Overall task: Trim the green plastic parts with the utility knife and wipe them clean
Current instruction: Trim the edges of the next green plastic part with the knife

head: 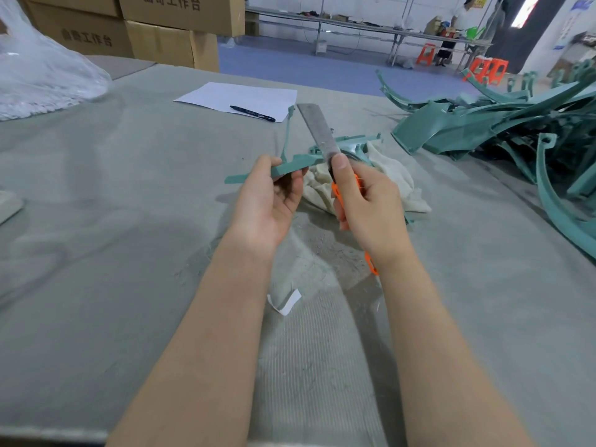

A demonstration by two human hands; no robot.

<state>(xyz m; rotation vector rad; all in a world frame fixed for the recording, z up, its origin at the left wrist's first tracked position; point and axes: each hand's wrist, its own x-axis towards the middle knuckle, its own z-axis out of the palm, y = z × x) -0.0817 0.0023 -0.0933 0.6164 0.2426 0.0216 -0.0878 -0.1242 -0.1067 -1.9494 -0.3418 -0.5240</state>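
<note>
Trimming stage, head view: a green plastic part (292, 166) is pinched at mid-length between thumb and fingers of the left hand (269, 201), held above the cloth-covered table (129, 253), its long axis running from lower left to upper right, with a thin strip rising from it just beyond the thumb. The right hand (367, 201) is closed around the orange handle of the utility knife (317, 133), thumb laid along the blade's base; the blade is extended up and away. The part's free right end is met by the blade just left of the right thumb, so the cut is judged to run along that end. A wiping rag (390, 175) lies directly beyond both hands; a pile of green parts (503, 130) lies well right of the knife hand.
</note>
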